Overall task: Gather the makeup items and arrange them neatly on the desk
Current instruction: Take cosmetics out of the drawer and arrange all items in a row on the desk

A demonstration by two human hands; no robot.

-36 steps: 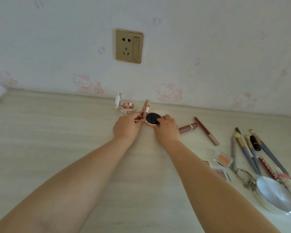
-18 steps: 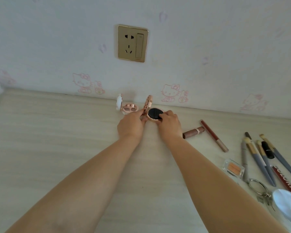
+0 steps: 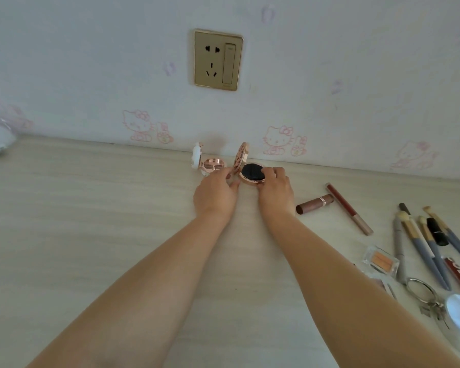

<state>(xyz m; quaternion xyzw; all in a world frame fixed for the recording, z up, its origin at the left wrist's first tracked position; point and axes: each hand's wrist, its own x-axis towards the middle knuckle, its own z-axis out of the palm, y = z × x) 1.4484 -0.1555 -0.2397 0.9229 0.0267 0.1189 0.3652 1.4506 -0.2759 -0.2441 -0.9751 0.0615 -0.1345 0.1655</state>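
At the lower right edge of the frame a cluster crowds the pale wood-grain desk [image 3: 91, 235]: a metal ring [image 3: 420, 289], a clear blush case [image 3: 380, 260] and grey-handled brushes [image 3: 422, 251], with a brown lipstick [image 3: 314, 204] and a slim liner [image 3: 348, 208] farther up, while the left half lies bare. At centre, near the wall, the right hand [image 3: 276, 189] curls round the base of the open rose-gold compact [image 3: 251, 174], black puff showing, lid upright. The left hand [image 3: 215, 193], fingers loosely straight, touches the lid edge, and a second open compact [image 3: 209, 163] sits just beyond to the left.

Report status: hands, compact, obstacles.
Right hand grips open compact base. Left hand touches its raised lid. Second compact beside it; nothing blocking.
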